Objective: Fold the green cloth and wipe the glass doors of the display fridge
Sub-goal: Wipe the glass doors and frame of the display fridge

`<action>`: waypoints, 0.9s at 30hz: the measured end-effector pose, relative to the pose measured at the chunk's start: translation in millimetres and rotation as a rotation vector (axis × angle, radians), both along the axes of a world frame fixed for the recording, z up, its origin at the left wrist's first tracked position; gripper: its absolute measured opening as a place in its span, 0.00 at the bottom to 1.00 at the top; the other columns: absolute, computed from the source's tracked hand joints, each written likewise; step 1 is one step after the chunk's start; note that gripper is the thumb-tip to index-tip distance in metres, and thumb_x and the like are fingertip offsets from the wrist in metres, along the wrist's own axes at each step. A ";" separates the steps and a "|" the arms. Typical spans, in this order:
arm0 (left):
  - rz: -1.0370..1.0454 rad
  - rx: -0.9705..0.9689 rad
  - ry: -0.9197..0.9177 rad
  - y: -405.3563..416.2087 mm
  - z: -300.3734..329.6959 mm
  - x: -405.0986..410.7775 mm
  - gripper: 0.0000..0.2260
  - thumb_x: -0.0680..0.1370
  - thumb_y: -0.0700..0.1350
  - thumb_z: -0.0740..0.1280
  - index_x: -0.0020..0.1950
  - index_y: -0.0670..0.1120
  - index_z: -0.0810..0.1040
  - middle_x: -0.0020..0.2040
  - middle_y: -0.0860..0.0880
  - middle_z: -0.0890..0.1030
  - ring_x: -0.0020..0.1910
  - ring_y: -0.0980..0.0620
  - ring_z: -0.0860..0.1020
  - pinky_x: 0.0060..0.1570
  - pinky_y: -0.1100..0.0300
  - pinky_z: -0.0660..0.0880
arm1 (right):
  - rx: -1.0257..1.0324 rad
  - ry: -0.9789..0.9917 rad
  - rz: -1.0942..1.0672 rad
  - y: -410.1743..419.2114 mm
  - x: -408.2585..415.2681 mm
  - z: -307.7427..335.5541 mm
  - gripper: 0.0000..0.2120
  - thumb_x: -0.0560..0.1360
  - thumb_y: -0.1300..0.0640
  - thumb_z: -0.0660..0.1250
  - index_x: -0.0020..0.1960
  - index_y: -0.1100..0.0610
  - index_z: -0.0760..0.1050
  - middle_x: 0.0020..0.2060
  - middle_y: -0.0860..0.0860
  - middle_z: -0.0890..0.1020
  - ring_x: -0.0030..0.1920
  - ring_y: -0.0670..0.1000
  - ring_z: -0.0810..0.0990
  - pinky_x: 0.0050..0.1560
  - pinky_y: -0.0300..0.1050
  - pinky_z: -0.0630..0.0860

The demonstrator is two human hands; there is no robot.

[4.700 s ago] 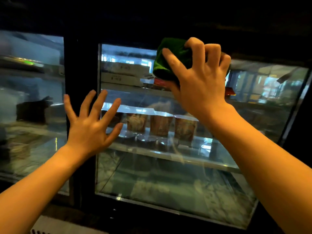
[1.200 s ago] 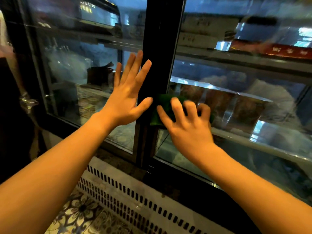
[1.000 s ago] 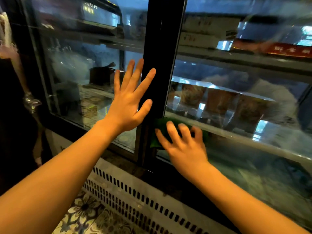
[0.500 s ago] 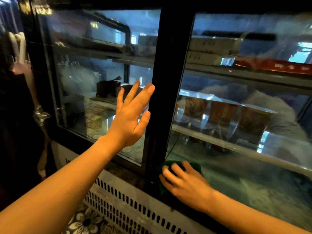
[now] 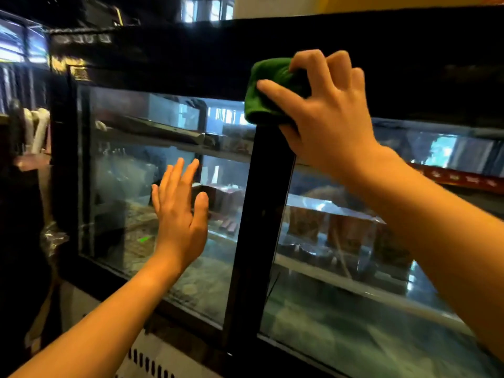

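The folded green cloth (image 5: 268, 91) is pressed against the top of the black centre post (image 5: 256, 241) of the display fridge, where the post meets the dark top frame. My right hand (image 5: 324, 113) grips the cloth, fingers spread over it. My left hand (image 5: 181, 214) lies flat and open on the left glass door (image 5: 120, 192), fingers pointing up. The right glass door (image 5: 354, 268) stretches away to the right of the post.
Inside, shelves carry several brown food containers (image 5: 335, 227) and boxes. A white vented panel (image 5: 147, 361) runs under the doors. A dark counter with wrapped items (image 5: 35, 137) stands at the far left. The black top frame (image 5: 409, 64) overhangs the glass.
My right hand with the cloth has swept from the bottom of the centre post up to its top. My left hand has slid left, off the post onto the left glass.
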State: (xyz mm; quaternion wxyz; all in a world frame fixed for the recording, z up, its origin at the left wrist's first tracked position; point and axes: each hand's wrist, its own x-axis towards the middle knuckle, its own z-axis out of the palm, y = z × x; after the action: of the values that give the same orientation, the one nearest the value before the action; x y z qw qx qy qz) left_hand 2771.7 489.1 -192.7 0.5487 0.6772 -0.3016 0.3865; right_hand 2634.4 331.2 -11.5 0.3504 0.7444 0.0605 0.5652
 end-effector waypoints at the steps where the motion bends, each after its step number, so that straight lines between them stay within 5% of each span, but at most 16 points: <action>1: -0.011 -0.013 0.009 -0.4 1.2 0.5 0.23 0.79 0.55 0.52 0.74 0.58 0.59 0.79 0.49 0.60 0.80 0.48 0.53 0.76 0.36 0.46 | 0.034 0.039 -0.054 -0.2 5.6 3.0 0.22 0.78 0.49 0.59 0.72 0.44 0.68 0.69 0.60 0.71 0.62 0.67 0.70 0.51 0.55 0.67; 7: -0.027 -0.058 0.037 -6.2 -2.7 3.2 0.22 0.81 0.47 0.55 0.75 0.53 0.61 0.78 0.46 0.62 0.79 0.45 0.56 0.75 0.36 0.50 | 0.215 0.090 0.036 -2.3 28.9 -38.7 0.20 0.80 0.49 0.58 0.71 0.46 0.71 0.71 0.61 0.67 0.65 0.66 0.67 0.58 0.60 0.69; 13: -0.011 -0.051 0.079 -7.5 -20.9 1.6 0.22 0.81 0.47 0.55 0.76 0.45 0.65 0.77 0.43 0.64 0.77 0.44 0.58 0.74 0.37 0.55 | 0.248 0.136 0.167 1.9 30.2 -109.0 0.15 0.79 0.50 0.62 0.63 0.49 0.79 0.65 0.53 0.56 0.57 0.67 0.72 0.52 0.58 0.71; 21: -0.035 -0.046 0.187 -8.1 -43.8 -11.7 0.19 0.80 0.47 0.58 0.71 0.46 0.71 0.75 0.44 0.66 0.75 0.46 0.61 0.74 0.46 0.59 | 0.279 0.280 0.258 -4.3 25.3 -248.2 0.19 0.70 0.58 0.71 0.61 0.49 0.81 0.64 0.57 0.64 0.51 0.60 0.67 0.44 0.55 0.71; 27: -0.005 0.115 0.181 6.8 -68.1 -21.5 0.17 0.78 0.48 0.61 0.65 0.45 0.75 0.70 0.44 0.71 0.71 0.44 0.65 0.71 0.45 0.60 | 0.374 0.384 0.275 1.4 19.8 -325.8 0.18 0.72 0.59 0.63 0.61 0.51 0.80 0.63 0.59 0.67 0.49 0.61 0.69 0.45 0.55 0.68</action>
State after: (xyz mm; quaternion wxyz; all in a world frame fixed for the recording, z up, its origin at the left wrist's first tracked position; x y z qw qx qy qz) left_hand 2750.2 495.9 -260.8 0.5349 0.7390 -0.2742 0.3042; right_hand 2654.3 332.5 -337.3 0.1095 0.8740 0.1209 0.4577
